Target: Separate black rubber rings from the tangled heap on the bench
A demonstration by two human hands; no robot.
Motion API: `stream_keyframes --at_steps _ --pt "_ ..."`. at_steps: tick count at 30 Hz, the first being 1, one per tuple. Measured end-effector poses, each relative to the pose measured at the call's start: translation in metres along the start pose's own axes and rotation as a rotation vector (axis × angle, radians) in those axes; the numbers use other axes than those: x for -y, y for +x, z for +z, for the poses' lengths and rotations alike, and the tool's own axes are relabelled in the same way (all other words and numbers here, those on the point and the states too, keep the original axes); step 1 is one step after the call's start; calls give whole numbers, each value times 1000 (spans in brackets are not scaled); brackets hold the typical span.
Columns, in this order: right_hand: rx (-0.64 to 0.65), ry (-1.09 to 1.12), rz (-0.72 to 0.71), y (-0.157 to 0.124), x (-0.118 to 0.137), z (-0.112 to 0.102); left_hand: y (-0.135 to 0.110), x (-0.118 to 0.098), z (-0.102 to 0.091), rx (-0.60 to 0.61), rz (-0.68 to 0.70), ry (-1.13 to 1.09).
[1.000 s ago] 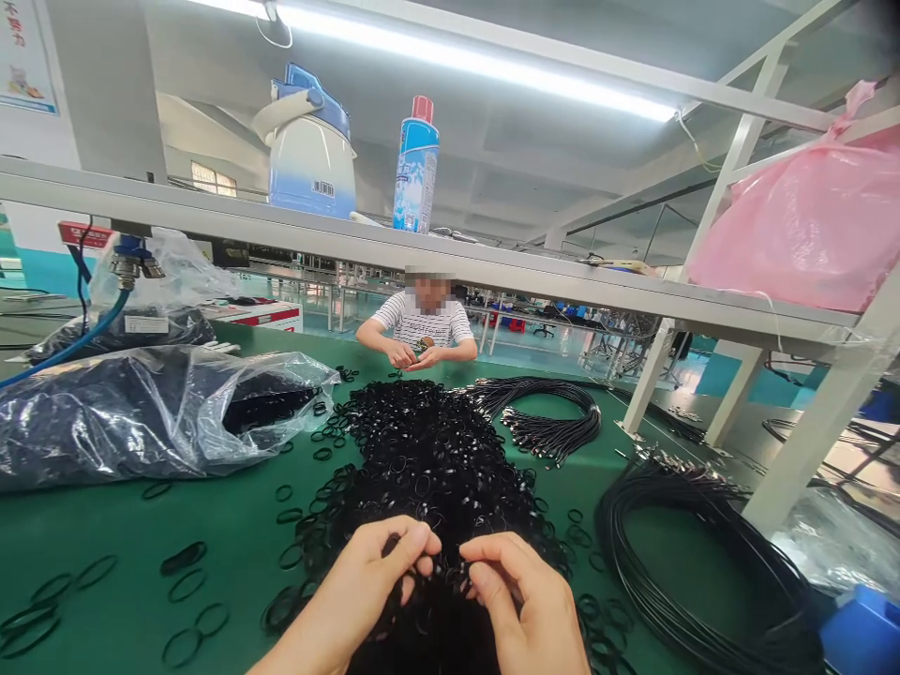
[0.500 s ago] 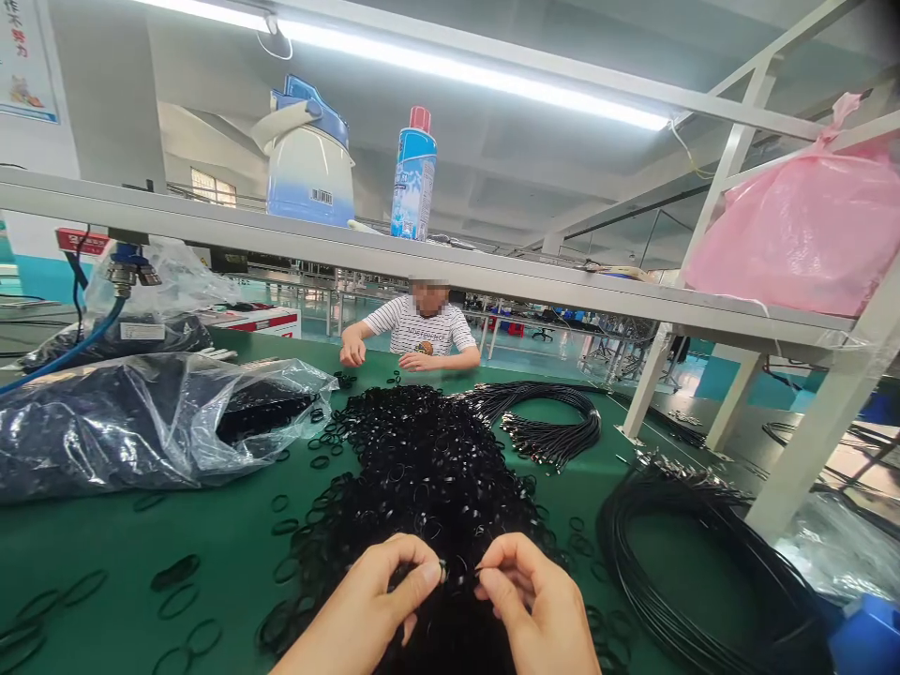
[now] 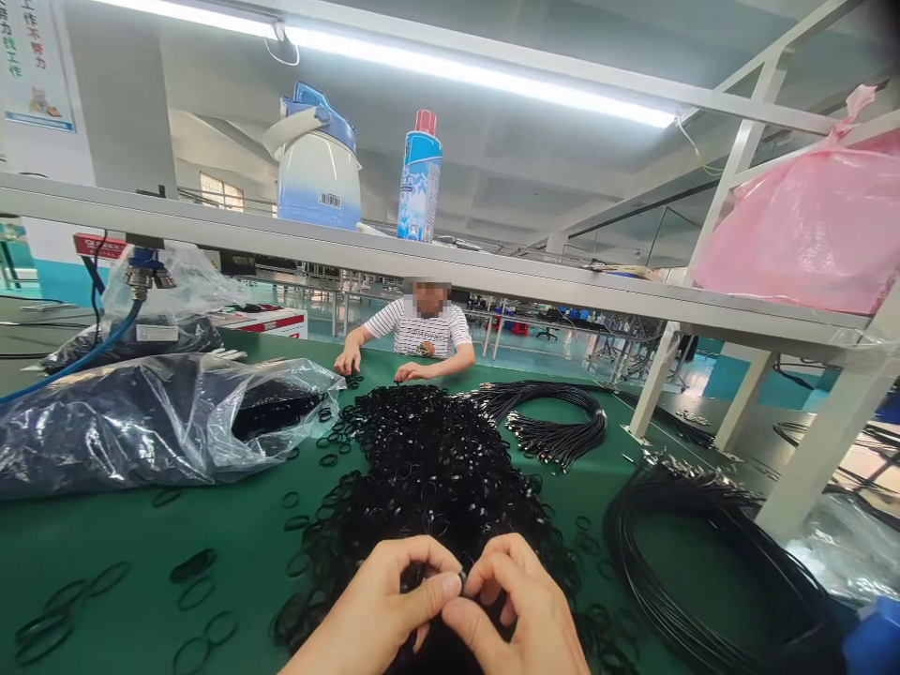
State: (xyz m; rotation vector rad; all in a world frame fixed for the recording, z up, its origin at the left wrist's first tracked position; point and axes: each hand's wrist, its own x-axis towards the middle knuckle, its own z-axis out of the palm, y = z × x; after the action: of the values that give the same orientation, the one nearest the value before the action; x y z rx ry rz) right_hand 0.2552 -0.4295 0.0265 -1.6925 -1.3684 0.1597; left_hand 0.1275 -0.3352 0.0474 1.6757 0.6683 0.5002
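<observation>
A large heap of thin black rubber rings (image 3: 440,450) covers the middle of the green table. Over its near end, my left hand (image 3: 394,595) pinches a small black ring (image 3: 462,579) between thumb and forefinger. My right hand (image 3: 517,605) is right beside it, its curled forefinger at the ring and its thumb a little apart from that finger. Both sets of fingertips meet closely, so the ring is mostly covered. Loose rings (image 3: 197,592) lie scattered to the left of the heap.
A clear plastic bag (image 3: 141,422) of black pieces lies left. Coiled black cables (image 3: 633,572) and a further cable bundle (image 3: 562,412) sit right. A shelf (image 3: 492,272) crosses above, carrying a jug (image 3: 320,173), spray can (image 3: 420,183) and pink bag (image 3: 802,225). A co-worker (image 3: 426,328) sits opposite.
My right hand has moved left to meet my left hand, and its thumb and forefinger have parted. The co-worker's hands have shifted toward the rings. The view has shifted slightly.
</observation>
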Motion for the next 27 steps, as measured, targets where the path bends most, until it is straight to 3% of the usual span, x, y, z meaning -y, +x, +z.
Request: stream_keyframes --at_steps 4,10,14,18,20,22,27 --pt "89 100 74 -5 11 -4 -3 -1 1 23 29 46" --pt "-55 59 95 3 3 -36 -2 -8 -4 -34 80 124" --pt "-72 -194 96 6 -9 -45 -1 -8 -8 -48 86 160" --pt "-2 -684 65 2 -1 -47 -2 -6 -7 -25 47 153" --pt "56 -798 45 -3 8 -47 -1 -6 -7 -12 34 122" --pt "140 -719 22 -13 17 -48 -1 -8 -7 -4 33 89" --pt "604 -326 -243 -77 37 -47 -2 -13 -13 0 23 19"
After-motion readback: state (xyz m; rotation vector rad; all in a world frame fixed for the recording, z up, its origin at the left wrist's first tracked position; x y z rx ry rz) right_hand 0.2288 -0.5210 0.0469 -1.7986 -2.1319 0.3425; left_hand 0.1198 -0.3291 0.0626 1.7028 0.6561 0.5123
